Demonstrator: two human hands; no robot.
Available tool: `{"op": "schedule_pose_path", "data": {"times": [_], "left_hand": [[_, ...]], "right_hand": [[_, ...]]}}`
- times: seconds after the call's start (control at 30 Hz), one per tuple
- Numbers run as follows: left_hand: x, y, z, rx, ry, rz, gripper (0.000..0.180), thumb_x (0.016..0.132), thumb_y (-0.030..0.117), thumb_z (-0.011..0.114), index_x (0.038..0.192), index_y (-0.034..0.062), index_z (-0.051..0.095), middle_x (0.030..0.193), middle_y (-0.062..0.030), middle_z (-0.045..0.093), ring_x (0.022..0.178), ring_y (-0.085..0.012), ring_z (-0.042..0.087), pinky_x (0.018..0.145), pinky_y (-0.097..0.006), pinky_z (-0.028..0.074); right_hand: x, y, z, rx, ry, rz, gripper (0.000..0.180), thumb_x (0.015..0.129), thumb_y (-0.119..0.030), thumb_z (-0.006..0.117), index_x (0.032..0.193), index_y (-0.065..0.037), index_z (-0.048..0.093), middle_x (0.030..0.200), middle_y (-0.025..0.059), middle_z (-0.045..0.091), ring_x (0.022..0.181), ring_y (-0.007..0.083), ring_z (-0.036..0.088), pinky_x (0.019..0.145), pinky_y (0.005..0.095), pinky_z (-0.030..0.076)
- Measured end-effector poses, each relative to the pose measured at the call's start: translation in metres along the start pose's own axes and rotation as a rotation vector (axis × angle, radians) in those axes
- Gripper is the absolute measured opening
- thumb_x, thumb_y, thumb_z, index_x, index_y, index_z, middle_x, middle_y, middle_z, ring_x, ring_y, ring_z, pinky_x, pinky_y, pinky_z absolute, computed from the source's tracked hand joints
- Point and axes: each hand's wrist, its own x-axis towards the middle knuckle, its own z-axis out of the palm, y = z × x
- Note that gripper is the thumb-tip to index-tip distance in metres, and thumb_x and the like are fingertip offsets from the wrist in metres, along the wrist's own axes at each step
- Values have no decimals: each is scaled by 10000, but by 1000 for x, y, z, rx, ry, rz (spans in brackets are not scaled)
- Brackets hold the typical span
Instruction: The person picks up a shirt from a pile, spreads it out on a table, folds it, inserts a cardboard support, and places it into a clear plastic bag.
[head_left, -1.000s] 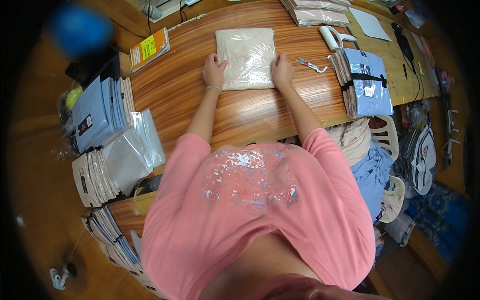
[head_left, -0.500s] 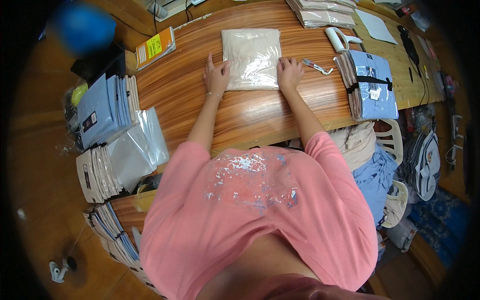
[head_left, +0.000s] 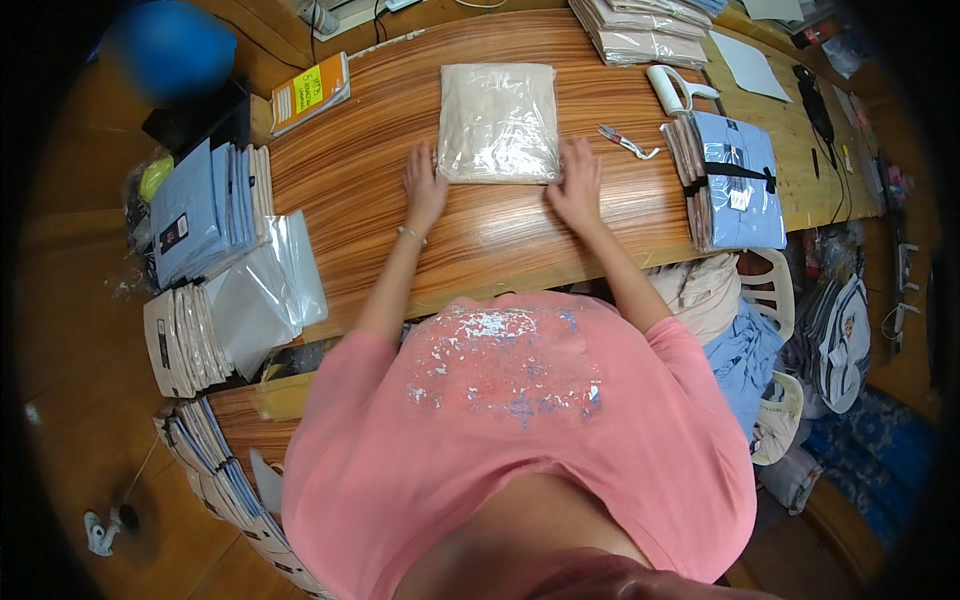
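Both hands are flat on the wooden table (head_left: 380,150), fingers spread open, gripping nothing. The left hand (head_left: 424,185) touches the near-left corner of the bagged beige garment (head_left: 498,122); the right hand (head_left: 577,186) presses its near-right corner. Small scissors (head_left: 626,142) lie just right of it.

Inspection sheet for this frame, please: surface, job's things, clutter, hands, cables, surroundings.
Surface: wooden table, striped grain.
Job's things: beige bagged garment lying flat.
Clutter: small snips, white handheld device, strapped blue shirt bundle, orange booklet.
Hands: left hand and right hand flat at the bag's near corners; no grip closed.
Cables: dark cords at the far edge.
Surroundings: packed shirt stacks at left, white chair at right.
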Motion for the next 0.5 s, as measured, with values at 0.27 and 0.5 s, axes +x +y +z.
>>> {"op": "schedule_pose_path", "data": {"times": [0.27, 0.5], "left_hand": [[56, 47, -27, 308, 118, 556, 655, 700, 89, 693, 1300, 155, 439, 1229, -98, 481, 1149, -316, 434, 979, -433, 360], [123, 148, -100, -79, 541, 474, 258, 848, 183, 619, 1044, 35, 540, 984, -137, 576, 878, -301, 569, 764, -349, 453]], "right_hand": [[90, 2, -24, -145, 60, -463, 299, 740, -102, 617, 1032, -162, 598, 996, 93, 518, 968, 280, 476, 821, 447, 352], [222, -49, -83, 233, 214, -493, 118, 819, -126, 572, 920, -84, 617, 879, 123, 506, 817, 304, 489, 712, 384, 394]]}}
